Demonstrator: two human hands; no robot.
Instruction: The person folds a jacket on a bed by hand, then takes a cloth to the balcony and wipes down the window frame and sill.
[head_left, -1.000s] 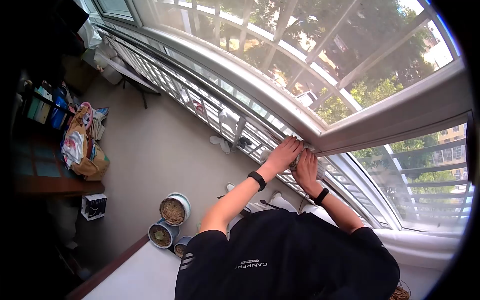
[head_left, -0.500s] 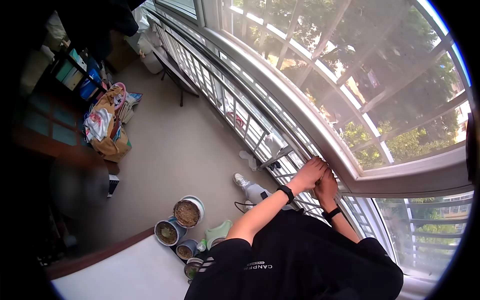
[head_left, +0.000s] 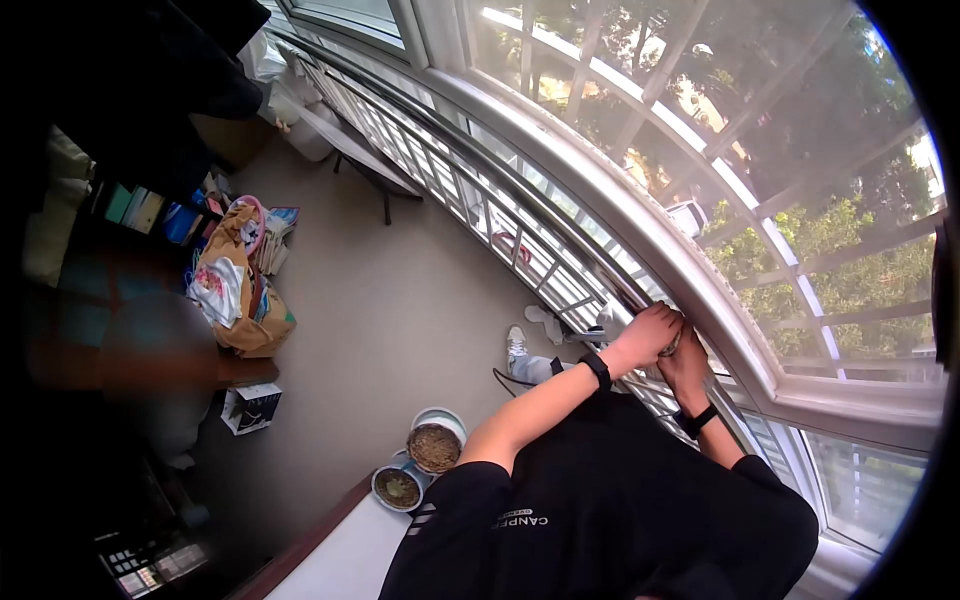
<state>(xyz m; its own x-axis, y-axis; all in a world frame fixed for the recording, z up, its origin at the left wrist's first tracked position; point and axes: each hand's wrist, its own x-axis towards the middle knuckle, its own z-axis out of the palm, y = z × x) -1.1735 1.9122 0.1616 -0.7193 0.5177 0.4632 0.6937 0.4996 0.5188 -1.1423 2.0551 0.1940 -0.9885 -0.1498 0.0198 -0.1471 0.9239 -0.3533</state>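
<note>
My left hand (head_left: 648, 338) and my right hand (head_left: 686, 368) meet over the dark handrail (head_left: 560, 228) beside the window. The left fingers are curled and lie against the right hand. My right hand is closed too, coming up from below. A small greyish piece (head_left: 671, 347) shows between them; what it is stays hidden. Dark bands circle both wrists. Just past my hands runs the white window frame (head_left: 735, 340). By the foot of the railing, a pale object (head_left: 545, 322) lies on the floor.
Two soil-filled pots (head_left: 434, 450) stand near my left elbow, beside a white surface (head_left: 345, 550). A cardboard box (head_left: 265, 335) heaped with bags and papers is at left, with a black-and-white box (head_left: 250, 408) below. A folding table (head_left: 365, 160) leans along the railing.
My view has shifted, so the room appears moved and the hands sit slightly farther right. Both hands stay together at the handrail, with the left fingers slightly shifted.
</note>
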